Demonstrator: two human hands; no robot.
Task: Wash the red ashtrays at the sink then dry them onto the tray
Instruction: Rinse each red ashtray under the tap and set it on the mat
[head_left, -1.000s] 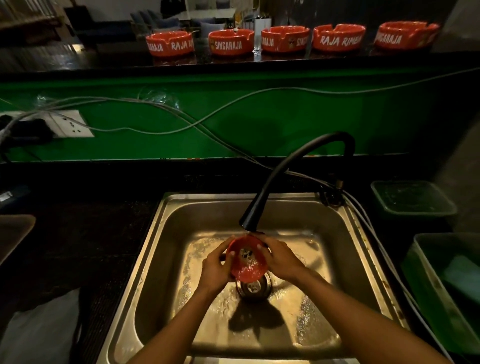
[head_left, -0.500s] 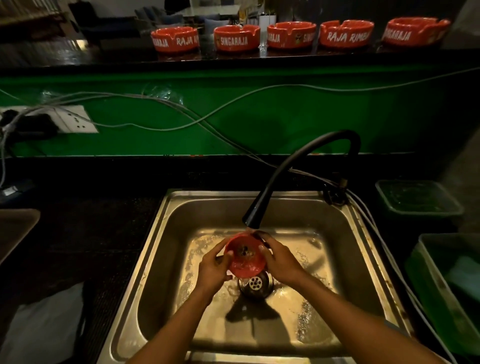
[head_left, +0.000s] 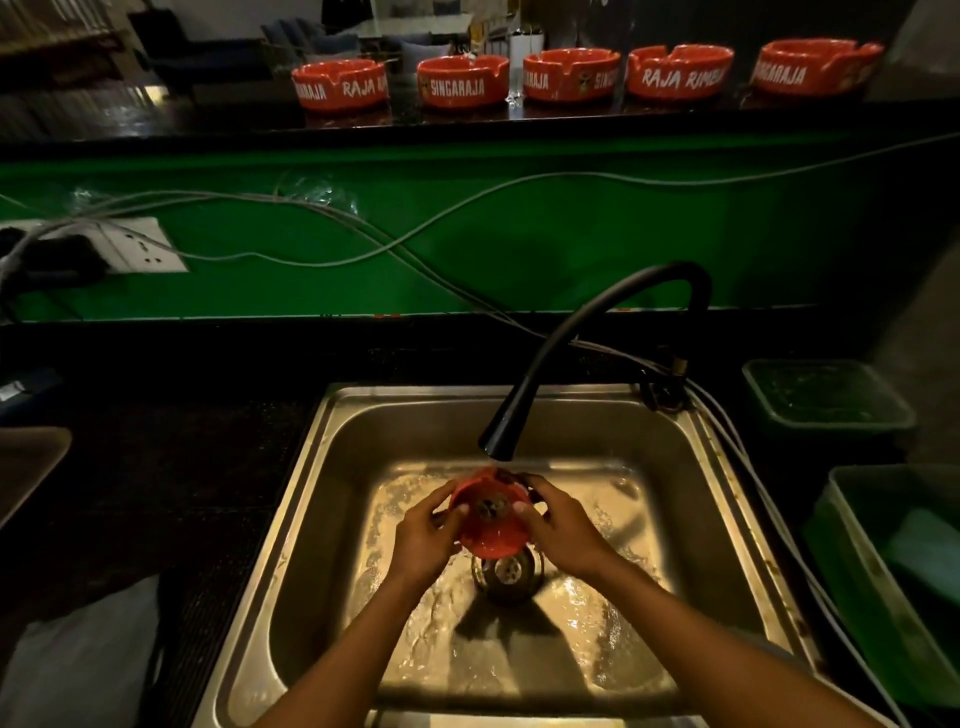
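Observation:
A red ashtray (head_left: 489, 525) is held tilted under the black tap's spout (head_left: 497, 441), above the drain of the steel sink (head_left: 737, 525). My left hand (head_left: 422, 535) grips its left rim and my right hand (head_left: 563, 530) grips its right rim, thumbs on the inside. Water runs over the sink floor. Several more red ashtrays (head_left: 462, 80) stand in a row on the dark upper counter at the back. A brown tray's corner (head_left: 26, 462) shows at the far left.
Grey cables (head_left: 363, 244) hang across the green wall, from a socket (head_left: 140, 244) at the left. Two green plastic tubs (head_left: 826, 397) (head_left: 893, 577) stand right of the sink. A white bag (head_left: 78, 654) lies at the lower left on the dark counter.
Both hands have turned and lifted the ashtray slightly closer to the spout. The camera has shifted a little.

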